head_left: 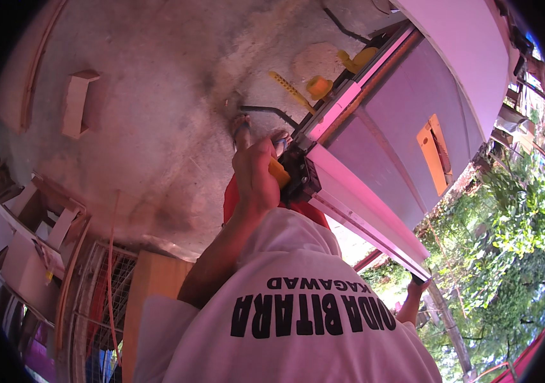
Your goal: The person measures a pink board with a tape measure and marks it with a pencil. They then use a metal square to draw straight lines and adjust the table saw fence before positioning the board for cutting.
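Note:
A table saw [387, 121] with a grey top stands in front of me on the right. Its long metal rip fence [368, 214] runs along the near side of the top. My left hand [257, 175] is wrapped round a yellow handle [278, 172] at the black clamp head [300, 173] of the fence. At the fence's other end, my right hand [416, 292] grips the dark end piece, its fingers partly hidden. An orange insert plate [434, 153] with a slot is set in the saw top, beyond the fence.
A yellow push stick [290, 90], yellow knobs [319, 87] and dark bent legs [269, 110] show along the saw's left side. An open box-like piece [80, 104] lies on the concrete floor. Stacked boards [36, 255] and wire mesh [110, 281] stand left; greenery [508, 223] is right.

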Demonstrator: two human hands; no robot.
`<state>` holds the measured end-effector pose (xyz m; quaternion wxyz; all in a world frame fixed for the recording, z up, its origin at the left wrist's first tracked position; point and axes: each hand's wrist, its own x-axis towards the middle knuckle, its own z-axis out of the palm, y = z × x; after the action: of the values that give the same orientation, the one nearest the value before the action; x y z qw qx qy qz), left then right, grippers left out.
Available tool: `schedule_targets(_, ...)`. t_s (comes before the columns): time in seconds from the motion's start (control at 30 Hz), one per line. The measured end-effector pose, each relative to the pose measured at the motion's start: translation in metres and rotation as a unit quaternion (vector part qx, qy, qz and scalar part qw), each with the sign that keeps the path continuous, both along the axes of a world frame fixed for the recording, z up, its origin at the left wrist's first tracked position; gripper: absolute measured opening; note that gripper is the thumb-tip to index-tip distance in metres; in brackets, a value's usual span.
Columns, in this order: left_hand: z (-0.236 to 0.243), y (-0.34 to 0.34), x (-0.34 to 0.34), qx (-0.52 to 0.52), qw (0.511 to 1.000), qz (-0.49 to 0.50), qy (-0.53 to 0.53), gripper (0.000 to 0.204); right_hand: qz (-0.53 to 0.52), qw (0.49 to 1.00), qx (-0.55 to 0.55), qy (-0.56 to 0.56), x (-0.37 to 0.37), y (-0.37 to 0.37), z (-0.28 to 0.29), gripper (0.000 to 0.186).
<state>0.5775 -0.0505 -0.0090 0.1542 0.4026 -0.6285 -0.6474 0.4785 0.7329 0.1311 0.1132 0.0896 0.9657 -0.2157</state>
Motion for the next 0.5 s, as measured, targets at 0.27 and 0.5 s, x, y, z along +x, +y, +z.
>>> schedule_targets(0.27,-0.009,-0.001,-0.011,-0.041,0.999,-0.007,0.014,0.035,0.088,0.993,0.075,0.03,0.02,-0.014,0.003,0.049)
schedule_targets(0.5,0.004,-0.01,-0.013,-0.065,0.983,-0.146,-0.09,0.034,-0.03,0.99,-0.037,0.131,0.024,-0.003,-0.028,0.044)
